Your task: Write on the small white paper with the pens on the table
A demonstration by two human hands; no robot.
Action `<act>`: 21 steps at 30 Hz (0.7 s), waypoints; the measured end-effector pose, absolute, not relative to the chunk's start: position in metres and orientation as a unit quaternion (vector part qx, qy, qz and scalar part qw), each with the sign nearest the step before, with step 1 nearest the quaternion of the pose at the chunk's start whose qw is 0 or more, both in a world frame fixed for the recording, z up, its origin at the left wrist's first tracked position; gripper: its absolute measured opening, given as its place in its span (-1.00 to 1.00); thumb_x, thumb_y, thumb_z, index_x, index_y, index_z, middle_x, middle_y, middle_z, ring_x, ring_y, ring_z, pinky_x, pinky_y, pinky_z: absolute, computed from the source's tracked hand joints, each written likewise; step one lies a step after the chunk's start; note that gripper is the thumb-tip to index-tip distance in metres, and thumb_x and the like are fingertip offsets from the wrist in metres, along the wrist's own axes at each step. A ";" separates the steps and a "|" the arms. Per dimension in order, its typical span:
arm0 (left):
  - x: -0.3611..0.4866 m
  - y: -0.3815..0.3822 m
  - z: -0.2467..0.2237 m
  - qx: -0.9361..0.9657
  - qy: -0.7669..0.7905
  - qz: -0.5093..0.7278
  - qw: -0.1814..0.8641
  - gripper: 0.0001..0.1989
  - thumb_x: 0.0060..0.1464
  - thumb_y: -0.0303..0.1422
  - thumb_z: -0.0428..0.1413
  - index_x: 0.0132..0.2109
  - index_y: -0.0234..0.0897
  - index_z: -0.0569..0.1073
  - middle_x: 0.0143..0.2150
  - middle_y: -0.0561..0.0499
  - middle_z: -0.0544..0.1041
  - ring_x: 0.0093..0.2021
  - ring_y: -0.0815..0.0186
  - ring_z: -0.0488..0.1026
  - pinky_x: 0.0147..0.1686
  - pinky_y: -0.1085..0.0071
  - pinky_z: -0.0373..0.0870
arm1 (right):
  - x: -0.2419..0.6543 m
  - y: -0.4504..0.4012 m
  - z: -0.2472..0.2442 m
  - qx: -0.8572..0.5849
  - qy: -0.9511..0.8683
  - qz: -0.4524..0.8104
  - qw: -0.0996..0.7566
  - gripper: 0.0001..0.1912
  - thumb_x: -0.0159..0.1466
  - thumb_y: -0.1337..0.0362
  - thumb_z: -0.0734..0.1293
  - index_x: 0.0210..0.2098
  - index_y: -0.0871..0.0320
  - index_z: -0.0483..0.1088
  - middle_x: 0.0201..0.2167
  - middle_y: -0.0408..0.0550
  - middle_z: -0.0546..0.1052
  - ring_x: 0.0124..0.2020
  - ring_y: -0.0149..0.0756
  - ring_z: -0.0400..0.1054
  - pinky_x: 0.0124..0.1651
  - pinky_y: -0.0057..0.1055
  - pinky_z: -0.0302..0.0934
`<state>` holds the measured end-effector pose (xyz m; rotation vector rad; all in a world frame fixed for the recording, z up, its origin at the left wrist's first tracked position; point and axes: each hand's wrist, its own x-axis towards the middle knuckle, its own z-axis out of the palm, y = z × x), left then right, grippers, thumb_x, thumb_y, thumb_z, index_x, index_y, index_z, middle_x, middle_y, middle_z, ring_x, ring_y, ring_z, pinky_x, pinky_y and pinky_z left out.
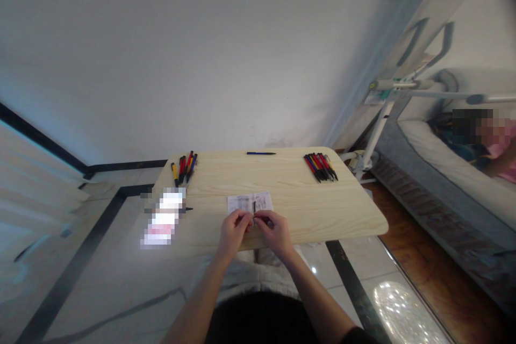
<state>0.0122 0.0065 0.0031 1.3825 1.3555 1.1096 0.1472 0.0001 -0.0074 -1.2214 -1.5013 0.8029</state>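
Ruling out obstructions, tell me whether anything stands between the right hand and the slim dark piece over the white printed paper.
Nothing visible does: the right hand has its fingertips at the slim dark piece, beside the left hand.

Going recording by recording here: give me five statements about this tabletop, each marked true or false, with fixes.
1. The left hand and right hand are close together at the printed paper. True.
2. The lone pen lies beside the right hand. False: the lone pen lies near the far edge.
3. The table has a pale wood-grain top. True.
4. The left pen group is entirely blue. False: the left pen group also shows red and yellow.
5. The right pen group includes red pens. True.
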 end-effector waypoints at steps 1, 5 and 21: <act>0.012 0.007 0.003 0.557 0.547 0.445 0.438 -0.73 -0.02 -0.21 0.03 -0.51 -0.32 0.35 -0.63 0.12 0.34 -0.58 0.43 0.29 -0.51 0.53 0.22 | 0.147 0.000 -0.007 -0.501 -0.624 0.332 0.499 -0.85 0.12 0.30 0.28 -0.33 0.14 0.46 -0.41 -0.07 0.52 -0.39 -0.30 0.38 -0.33 -0.42 0.25; 0.012 0.007 0.005 0.549 0.550 0.445 0.445 -0.74 -0.05 -0.20 0.05 -0.50 -0.32 0.37 -0.64 0.12 0.34 -0.59 0.43 0.29 -0.53 0.53 0.21 | 0.148 0.000 -0.007 -0.490 -0.637 0.333 0.493 -0.84 0.13 0.31 0.27 -0.32 0.13 0.46 -0.41 -0.07 0.52 -0.39 -0.31 0.38 -0.31 -0.42 0.25; 0.016 0.007 0.006 0.562 0.578 0.445 0.389 -0.74 -0.08 -0.19 0.07 -0.50 -0.32 0.41 -0.60 0.08 0.38 -0.54 0.39 0.31 -0.50 0.51 0.23 | 0.147 -0.003 -0.001 -0.475 -0.655 0.318 0.494 -0.85 0.13 0.30 0.28 -0.33 0.14 0.47 -0.45 -0.06 0.50 -0.43 -0.33 0.35 -0.34 -0.44 0.23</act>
